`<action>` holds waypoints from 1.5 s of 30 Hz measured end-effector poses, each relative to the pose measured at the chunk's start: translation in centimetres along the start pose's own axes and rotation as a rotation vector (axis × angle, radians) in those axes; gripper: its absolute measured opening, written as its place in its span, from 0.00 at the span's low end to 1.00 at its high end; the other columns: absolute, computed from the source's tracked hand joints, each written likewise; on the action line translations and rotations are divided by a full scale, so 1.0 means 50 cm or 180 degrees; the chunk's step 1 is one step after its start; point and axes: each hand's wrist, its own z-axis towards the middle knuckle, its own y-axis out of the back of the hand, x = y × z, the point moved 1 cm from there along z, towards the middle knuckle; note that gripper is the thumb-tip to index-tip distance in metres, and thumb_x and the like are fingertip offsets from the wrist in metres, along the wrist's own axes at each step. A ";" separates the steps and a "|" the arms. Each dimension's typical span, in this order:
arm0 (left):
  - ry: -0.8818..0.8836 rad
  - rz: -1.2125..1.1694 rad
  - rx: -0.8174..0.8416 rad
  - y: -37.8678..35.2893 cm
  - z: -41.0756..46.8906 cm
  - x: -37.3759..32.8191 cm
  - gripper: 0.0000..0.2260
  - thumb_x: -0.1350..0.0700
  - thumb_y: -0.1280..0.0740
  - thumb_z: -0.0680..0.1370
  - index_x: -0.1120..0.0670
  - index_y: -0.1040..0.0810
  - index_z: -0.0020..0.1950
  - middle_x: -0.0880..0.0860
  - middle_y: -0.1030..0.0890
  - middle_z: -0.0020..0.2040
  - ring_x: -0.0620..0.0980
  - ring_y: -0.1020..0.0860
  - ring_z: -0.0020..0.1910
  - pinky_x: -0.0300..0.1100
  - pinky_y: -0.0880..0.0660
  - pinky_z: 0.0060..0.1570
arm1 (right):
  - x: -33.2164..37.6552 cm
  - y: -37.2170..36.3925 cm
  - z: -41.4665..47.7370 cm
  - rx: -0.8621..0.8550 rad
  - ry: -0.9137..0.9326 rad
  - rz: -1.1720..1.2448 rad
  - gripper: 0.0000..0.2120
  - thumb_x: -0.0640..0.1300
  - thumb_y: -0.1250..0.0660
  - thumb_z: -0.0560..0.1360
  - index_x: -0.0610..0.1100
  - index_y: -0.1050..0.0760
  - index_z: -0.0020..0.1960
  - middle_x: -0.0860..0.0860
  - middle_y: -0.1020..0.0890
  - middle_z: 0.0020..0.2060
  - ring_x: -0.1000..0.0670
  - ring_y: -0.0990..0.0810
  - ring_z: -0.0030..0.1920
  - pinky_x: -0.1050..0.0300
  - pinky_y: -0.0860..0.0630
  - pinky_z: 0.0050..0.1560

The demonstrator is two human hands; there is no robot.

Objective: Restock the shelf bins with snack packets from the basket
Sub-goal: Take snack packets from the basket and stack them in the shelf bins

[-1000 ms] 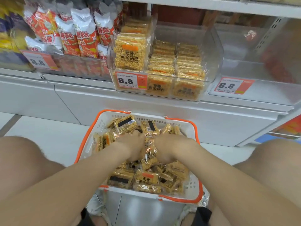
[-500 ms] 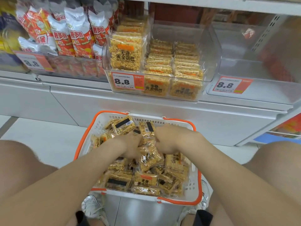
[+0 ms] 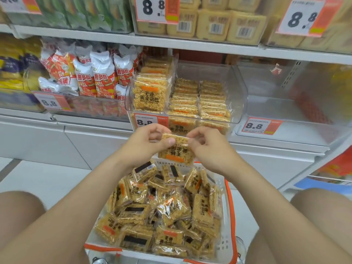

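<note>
My left hand (image 3: pixel 147 143) and my right hand (image 3: pixel 204 147) pinch the top corners of a yellow rice-crisp packet (image 3: pixel 176 151), which hangs upside down between them. They hold it above the far rim of the white basket with orange trim (image 3: pixel 226 206), just below the clear shelf bin (image 3: pixel 234 92). The basket sits between my knees and holds several of the same packets (image 3: pixel 167 208). In the bin one packet stands upright at the front left (image 3: pixel 147 94), and rows of packets lie flat beside it.
A clear bin (image 3: pixel 285 111) stands to the right, with an 8.8 price tag (image 3: pixel 261 125). Red and white snack bags (image 3: pixel 95 77) fill the bin to the left. An upper shelf (image 3: pixel 190 44) overhangs the bins. My knees flank the basket.
Both hands rose out of the basket with one packet and now hold it up before the bin. The camera tilted upward, showing more of the shelves.
</note>
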 end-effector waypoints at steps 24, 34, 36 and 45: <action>0.0069 -0.2171 -0.0496 -0.031 -0.012 -0.104 0.14 0.55 0.31 0.84 0.53 0.20 0.69 0.56 0.13 0.60 0.58 0.15 0.59 0.53 0.19 0.61 | 0.020 0.005 -0.008 -0.0825 0.0202 0.1469 0.16 0.44 0.29 0.81 0.60 0.27 0.63 0.51 0.15 0.46 0.53 0.15 0.46 0.59 0.22 0.48; -0.0643 0.0425 -0.1132 -0.009 0.008 -0.149 0.10 0.45 0.31 0.83 0.48 0.16 0.60 0.49 0.16 0.51 0.49 0.17 0.49 0.51 0.17 0.53 | 0.060 0.057 -0.002 -0.0991 0.0681 0.0508 0.20 0.47 0.26 0.79 0.58 0.26 0.67 0.60 0.18 0.47 0.57 0.19 0.38 0.65 0.24 0.38; -0.0705 0.1322 -0.1382 0.003 0.033 -0.158 0.19 0.42 0.31 0.81 0.51 0.23 0.68 0.49 0.22 0.62 0.49 0.22 0.61 0.53 0.24 0.64 | 0.063 0.073 0.026 -0.1153 0.0683 0.0178 0.20 0.46 0.26 0.79 0.56 0.26 0.68 0.61 0.18 0.53 0.57 0.19 0.41 0.63 0.23 0.44; -0.1007 0.3487 -0.2190 0.005 0.149 -0.170 0.29 0.45 0.28 0.73 0.54 0.30 0.70 0.57 0.32 0.71 0.61 0.34 0.72 0.60 0.34 0.69 | 0.095 0.089 0.251 -0.1613 0.0237 -0.0310 0.22 0.37 0.33 0.82 0.51 0.31 0.72 0.44 0.28 0.65 0.45 0.26 0.50 0.54 0.32 0.51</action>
